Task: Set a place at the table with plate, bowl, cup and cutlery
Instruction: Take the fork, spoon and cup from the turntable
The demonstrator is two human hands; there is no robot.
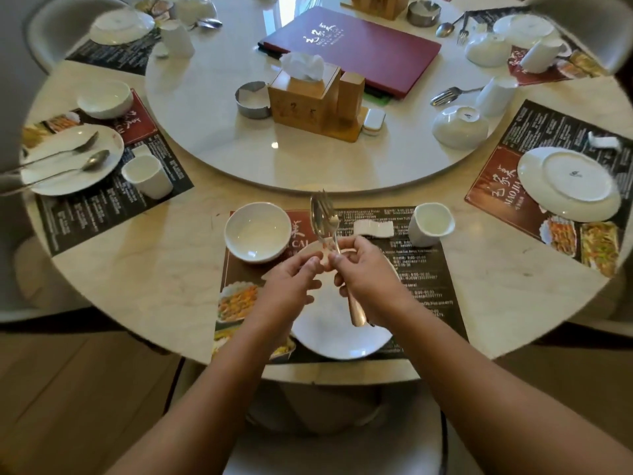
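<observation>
On the dark placemat (424, 282) in front of me lies a white plate (339, 341), partly hidden under my hands. A white bowl (257, 232) stands upright at its far left, a white cup (431, 223) at the far right, and a small white cutlery rest (373, 229) between them. My right hand (366, 272) grips a spoon and a fork (323, 217) together by their handles, heads pointing up and away. My left hand (291, 282) is beside it, fingertips curled at the handles; whether it pinches them I cannot tell.
A round turntable (205, 97) carries a wooden tissue box (303, 97), a red menu (352, 46), a metal ashtray (251, 99) and upturned bowls and cups. Other place settings lie left (72, 159) and right (568, 181). A chair seat (342, 447) is below me.
</observation>
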